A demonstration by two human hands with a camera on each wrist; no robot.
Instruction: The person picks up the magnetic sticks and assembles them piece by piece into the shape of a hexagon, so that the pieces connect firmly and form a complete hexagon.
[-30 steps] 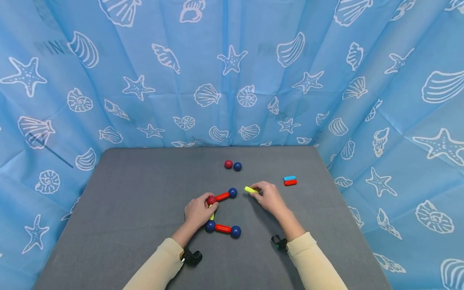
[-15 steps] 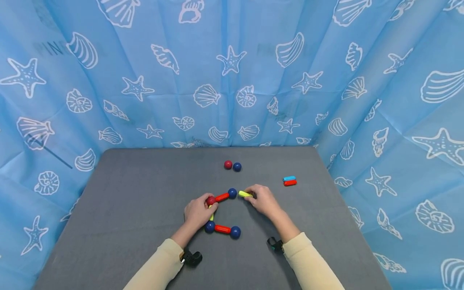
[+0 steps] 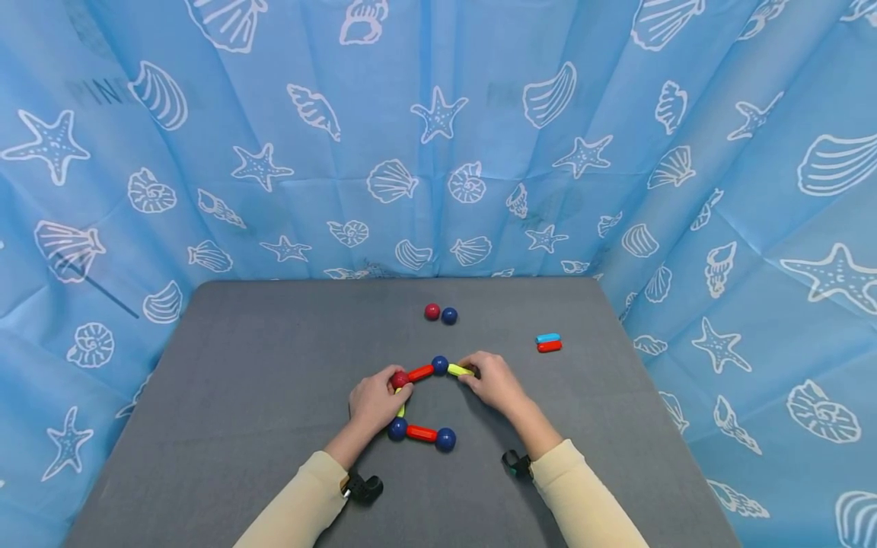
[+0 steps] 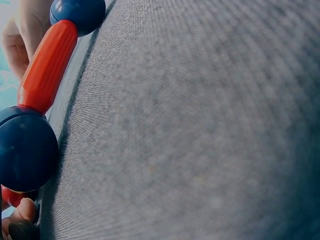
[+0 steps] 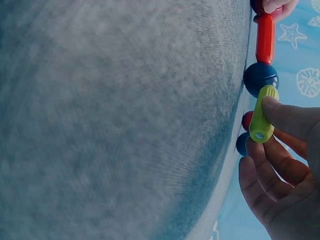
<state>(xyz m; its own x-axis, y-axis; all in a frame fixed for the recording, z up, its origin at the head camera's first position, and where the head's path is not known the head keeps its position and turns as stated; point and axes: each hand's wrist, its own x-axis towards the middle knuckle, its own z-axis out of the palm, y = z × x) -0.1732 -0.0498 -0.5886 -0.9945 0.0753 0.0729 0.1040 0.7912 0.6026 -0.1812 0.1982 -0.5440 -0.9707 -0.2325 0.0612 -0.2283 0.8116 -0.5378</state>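
My left hand holds a red ball at the corner of a chain of balls and magnetic rods. A red rod runs from that ball to a blue ball. My right hand pinches a yellow-green rod between thumb and fingers, its far end touching this blue ball. Below the red ball, a second yellow-green rod, partly hidden by the left thumb, leads to another blue ball. From there a red rod reaches a further blue ball.
A loose red ball and a loose blue ball sit farther back on the grey table. To the right lie a light-blue rod and a red rod, side by side. A shell-patterned curtain hangs behind.
My right hand has moved left with the yellow-green rod, bringing its end against the upper blue ball. The left hand has stayed on the red ball.
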